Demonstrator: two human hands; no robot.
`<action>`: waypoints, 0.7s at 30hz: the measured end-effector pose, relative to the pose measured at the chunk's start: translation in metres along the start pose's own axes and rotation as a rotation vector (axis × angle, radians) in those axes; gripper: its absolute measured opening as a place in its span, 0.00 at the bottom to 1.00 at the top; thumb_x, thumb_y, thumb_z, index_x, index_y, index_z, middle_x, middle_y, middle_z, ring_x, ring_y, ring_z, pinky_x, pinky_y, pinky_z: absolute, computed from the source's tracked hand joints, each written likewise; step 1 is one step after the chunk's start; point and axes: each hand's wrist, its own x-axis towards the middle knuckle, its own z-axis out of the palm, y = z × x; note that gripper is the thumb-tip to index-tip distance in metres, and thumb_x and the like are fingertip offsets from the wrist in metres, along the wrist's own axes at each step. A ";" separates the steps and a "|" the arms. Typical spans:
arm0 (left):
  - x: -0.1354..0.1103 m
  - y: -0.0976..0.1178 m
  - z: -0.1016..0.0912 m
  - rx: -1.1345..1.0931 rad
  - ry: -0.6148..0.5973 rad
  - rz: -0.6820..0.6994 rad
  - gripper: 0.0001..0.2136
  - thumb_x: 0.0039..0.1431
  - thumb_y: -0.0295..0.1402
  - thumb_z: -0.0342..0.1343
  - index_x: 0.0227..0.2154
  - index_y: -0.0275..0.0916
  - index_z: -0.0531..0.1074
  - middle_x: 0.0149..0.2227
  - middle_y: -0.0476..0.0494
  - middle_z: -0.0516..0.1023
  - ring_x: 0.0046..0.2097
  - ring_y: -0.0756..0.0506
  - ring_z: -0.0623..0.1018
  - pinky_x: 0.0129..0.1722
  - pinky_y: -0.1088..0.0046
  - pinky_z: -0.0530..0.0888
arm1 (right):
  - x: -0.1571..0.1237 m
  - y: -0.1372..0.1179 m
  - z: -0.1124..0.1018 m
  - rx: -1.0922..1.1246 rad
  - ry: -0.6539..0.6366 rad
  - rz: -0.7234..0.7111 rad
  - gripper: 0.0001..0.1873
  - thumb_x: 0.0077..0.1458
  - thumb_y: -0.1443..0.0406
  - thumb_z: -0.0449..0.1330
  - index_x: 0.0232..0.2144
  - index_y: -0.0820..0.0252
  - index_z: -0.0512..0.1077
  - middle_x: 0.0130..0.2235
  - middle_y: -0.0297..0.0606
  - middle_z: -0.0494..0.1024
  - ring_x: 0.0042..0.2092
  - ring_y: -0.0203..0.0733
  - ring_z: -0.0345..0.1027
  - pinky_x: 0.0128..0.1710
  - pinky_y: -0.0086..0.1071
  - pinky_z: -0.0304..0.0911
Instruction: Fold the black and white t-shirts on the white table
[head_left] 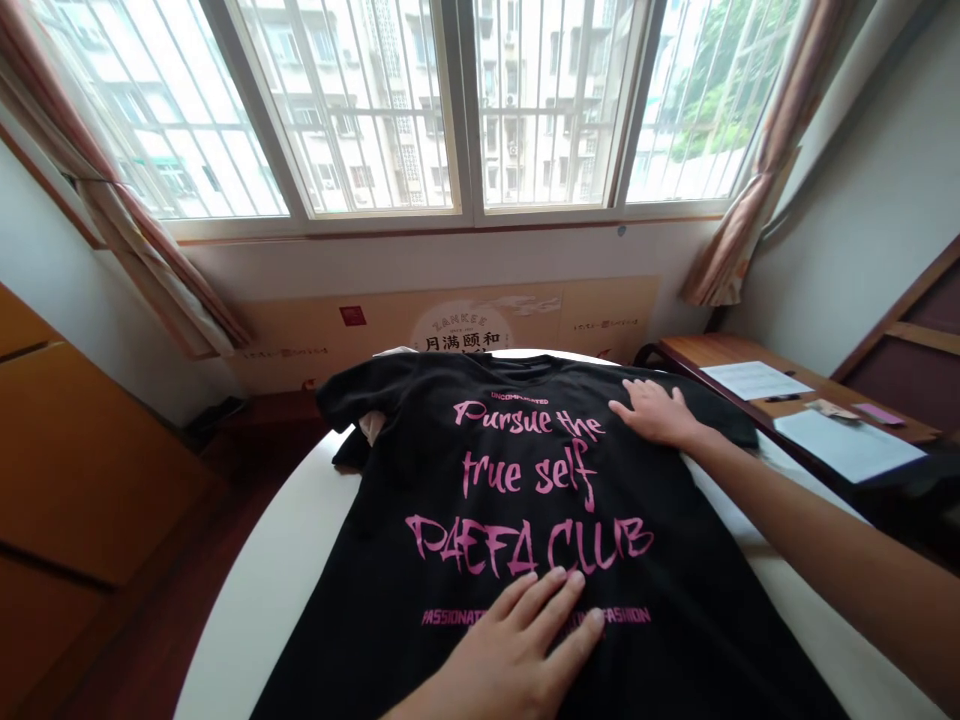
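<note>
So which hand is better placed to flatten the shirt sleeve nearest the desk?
Probably the right hand: it rests flat on the black T-shirt right beside that sleeve, while the left hand lies lower on the print, farther away.

Bright daylight floods through the window [465,110], overexposing it; the wide view's edges bow.
</note>
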 end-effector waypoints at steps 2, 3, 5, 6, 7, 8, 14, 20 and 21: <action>0.000 0.000 0.001 0.033 0.013 0.007 0.35 0.75 0.44 0.48 0.77 0.40 0.42 0.77 0.35 0.50 0.76 0.35 0.56 0.72 0.58 0.61 | -0.019 0.009 0.011 -0.010 -0.019 0.015 0.40 0.71 0.47 0.44 0.74 0.66 0.54 0.76 0.53 0.52 0.76 0.60 0.44 0.72 0.68 0.38; -0.001 0.000 0.001 0.048 0.020 0.009 0.35 0.75 0.43 0.47 0.77 0.40 0.42 0.77 0.35 0.50 0.76 0.36 0.56 0.72 0.59 0.61 | -0.025 0.011 0.015 -0.012 -0.022 0.019 0.40 0.72 0.46 0.42 0.74 0.66 0.54 0.77 0.52 0.50 0.77 0.58 0.43 0.72 0.65 0.39; -0.002 0.001 0.003 0.081 0.044 0.012 0.35 0.75 0.44 0.48 0.77 0.39 0.42 0.76 0.35 0.52 0.76 0.36 0.57 0.72 0.60 0.60 | -0.031 0.011 0.022 -0.015 -0.020 0.025 0.40 0.72 0.46 0.39 0.75 0.65 0.53 0.77 0.50 0.49 0.77 0.56 0.42 0.73 0.61 0.39; -0.003 0.002 0.004 0.103 0.066 0.013 0.35 0.75 0.44 0.48 0.77 0.40 0.43 0.76 0.34 0.53 0.75 0.36 0.58 0.72 0.60 0.61 | -0.032 0.010 0.023 -0.015 -0.018 0.026 0.41 0.72 0.45 0.38 0.75 0.65 0.53 0.77 0.50 0.49 0.77 0.55 0.42 0.74 0.60 0.39; -0.003 0.004 0.006 0.131 0.094 0.019 0.35 0.75 0.45 0.49 0.77 0.41 0.43 0.76 0.34 0.54 0.75 0.35 0.59 0.71 0.59 0.62 | -0.031 0.009 0.024 -0.015 -0.020 0.025 0.41 0.72 0.45 0.39 0.75 0.64 0.53 0.77 0.50 0.49 0.77 0.55 0.42 0.74 0.60 0.39; -0.004 0.006 0.008 0.165 0.127 0.033 0.35 0.75 0.46 0.49 0.77 0.43 0.44 0.75 0.34 0.55 0.74 0.35 0.60 0.70 0.59 0.63 | -0.030 0.009 0.023 -0.014 -0.022 0.023 0.42 0.71 0.44 0.40 0.75 0.64 0.53 0.77 0.50 0.49 0.77 0.55 0.42 0.74 0.60 0.38; -0.004 0.022 0.021 0.337 0.199 0.264 0.24 0.78 0.43 0.46 0.73 0.48 0.60 0.75 0.49 0.57 0.72 0.42 0.64 0.68 0.66 0.68 | -0.027 0.010 0.022 0.018 -0.025 0.000 0.46 0.70 0.40 0.43 0.75 0.65 0.52 0.77 0.51 0.48 0.77 0.57 0.40 0.74 0.61 0.37; 0.037 0.061 0.016 0.190 0.246 0.232 0.15 0.78 0.38 0.49 0.60 0.45 0.73 0.64 0.51 0.77 0.55 0.48 0.80 0.48 0.76 0.76 | -0.019 0.023 0.023 0.100 0.018 -0.030 0.34 0.72 0.50 0.44 0.71 0.60 0.62 0.75 0.46 0.57 0.75 0.54 0.50 0.72 0.59 0.47; 0.048 0.070 0.013 0.177 0.254 0.256 0.15 0.78 0.38 0.48 0.59 0.46 0.74 0.64 0.51 0.76 0.55 0.49 0.80 0.48 0.77 0.76 | -0.018 0.028 0.022 0.110 0.033 -0.041 0.31 0.73 0.55 0.43 0.69 0.59 0.66 0.74 0.44 0.60 0.74 0.52 0.53 0.72 0.54 0.49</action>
